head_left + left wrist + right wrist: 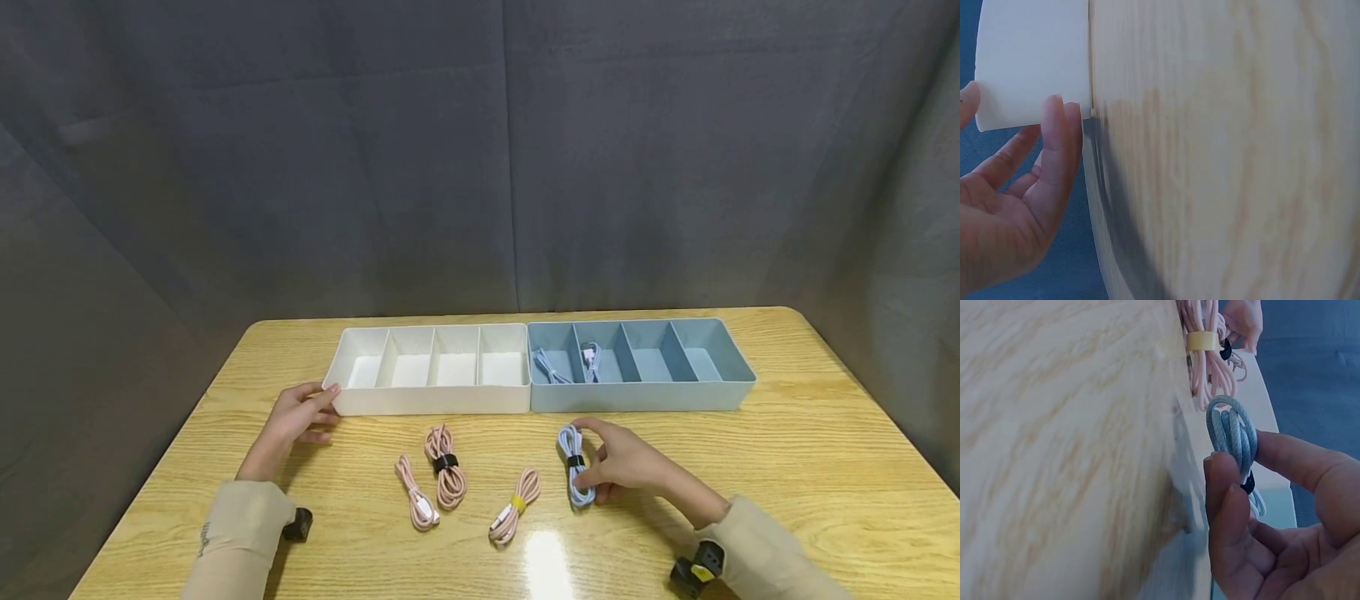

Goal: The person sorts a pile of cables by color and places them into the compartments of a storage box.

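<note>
My right hand [626,458] pinches a coiled light-blue cable [572,458] bound with a black strap, in front of the blue box. In the right wrist view the cable's looped end [1233,428] stands up between thumb and fingers. My left hand [296,417] touches the front left corner of the white divided box [431,400], its fingers fairly straight against the outside in the left wrist view. Between the hands lie three coiled pink cables: one with a black strap [450,482], one with a yellow strap [525,487], and a thinner one with a white plug [416,496].
End to end with the white box stands a blue divided box [637,397]. Its two left compartments hold blue cables, one in the first [551,368] and one with a white plug in the second [592,360]. A dark curtain [480,167] hangs behind the wooden table [825,433].
</note>
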{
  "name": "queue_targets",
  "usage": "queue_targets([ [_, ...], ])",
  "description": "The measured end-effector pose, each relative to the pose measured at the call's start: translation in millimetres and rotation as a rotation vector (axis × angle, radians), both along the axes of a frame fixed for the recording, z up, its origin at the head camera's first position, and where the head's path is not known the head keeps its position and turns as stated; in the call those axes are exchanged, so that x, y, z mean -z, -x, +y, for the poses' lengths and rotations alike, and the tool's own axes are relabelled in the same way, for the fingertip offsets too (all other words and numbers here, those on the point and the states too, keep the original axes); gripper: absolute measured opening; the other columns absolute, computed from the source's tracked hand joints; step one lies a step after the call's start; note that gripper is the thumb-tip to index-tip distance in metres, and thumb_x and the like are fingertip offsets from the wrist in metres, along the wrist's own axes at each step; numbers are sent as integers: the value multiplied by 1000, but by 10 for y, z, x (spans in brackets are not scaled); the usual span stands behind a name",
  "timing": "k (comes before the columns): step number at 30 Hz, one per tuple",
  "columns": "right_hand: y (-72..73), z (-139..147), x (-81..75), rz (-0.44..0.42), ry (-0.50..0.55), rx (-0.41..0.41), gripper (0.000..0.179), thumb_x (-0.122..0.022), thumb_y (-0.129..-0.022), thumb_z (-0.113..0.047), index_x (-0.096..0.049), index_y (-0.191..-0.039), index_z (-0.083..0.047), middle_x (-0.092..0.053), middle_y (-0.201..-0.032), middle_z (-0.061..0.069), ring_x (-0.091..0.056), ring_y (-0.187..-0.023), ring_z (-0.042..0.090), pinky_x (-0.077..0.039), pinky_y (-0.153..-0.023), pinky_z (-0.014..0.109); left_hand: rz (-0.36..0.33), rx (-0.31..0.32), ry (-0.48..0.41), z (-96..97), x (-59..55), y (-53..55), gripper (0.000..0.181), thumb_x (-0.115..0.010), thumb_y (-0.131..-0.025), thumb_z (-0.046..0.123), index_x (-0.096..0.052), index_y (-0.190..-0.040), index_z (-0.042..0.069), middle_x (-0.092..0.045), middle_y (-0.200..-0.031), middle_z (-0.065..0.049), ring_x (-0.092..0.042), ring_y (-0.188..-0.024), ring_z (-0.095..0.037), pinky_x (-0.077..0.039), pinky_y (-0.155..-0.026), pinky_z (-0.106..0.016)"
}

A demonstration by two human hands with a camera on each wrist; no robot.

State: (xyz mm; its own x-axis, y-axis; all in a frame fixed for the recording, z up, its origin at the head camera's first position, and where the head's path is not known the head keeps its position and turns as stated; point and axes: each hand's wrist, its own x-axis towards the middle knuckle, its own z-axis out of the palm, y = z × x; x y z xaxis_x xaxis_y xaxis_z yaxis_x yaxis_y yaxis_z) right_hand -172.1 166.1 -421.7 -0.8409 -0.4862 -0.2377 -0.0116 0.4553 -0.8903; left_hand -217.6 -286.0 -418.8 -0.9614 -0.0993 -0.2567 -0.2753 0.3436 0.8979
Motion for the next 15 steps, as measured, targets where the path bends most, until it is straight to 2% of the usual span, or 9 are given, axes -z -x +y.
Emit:
queue_targets([
  [5, -7, 12, -29, 0, 23, 0, 80, -74, -75, -6, -25, -138, 4, -62, -60, 12, -61, -51, 30, -52, -46, 41, -1, 2, -1, -7, 16, 2, 69, -53, -90, 43, -32, -135, -5, -56, -102, -17, -60, -79, -17, -56, -63, -33],
  [15, -13, 59, -99, 33, 70, 5, 80, -73, -76, -6, -24, -138, 5, -61, -61, 11, -59, -52, 23, -53, -48, 40, -2, 0, 1, -4, 7, 9, 69, -53, -90, 43, -33, -135, -5, -56, -104, -18, -60, -78, -16, -56, -63, -33],
])
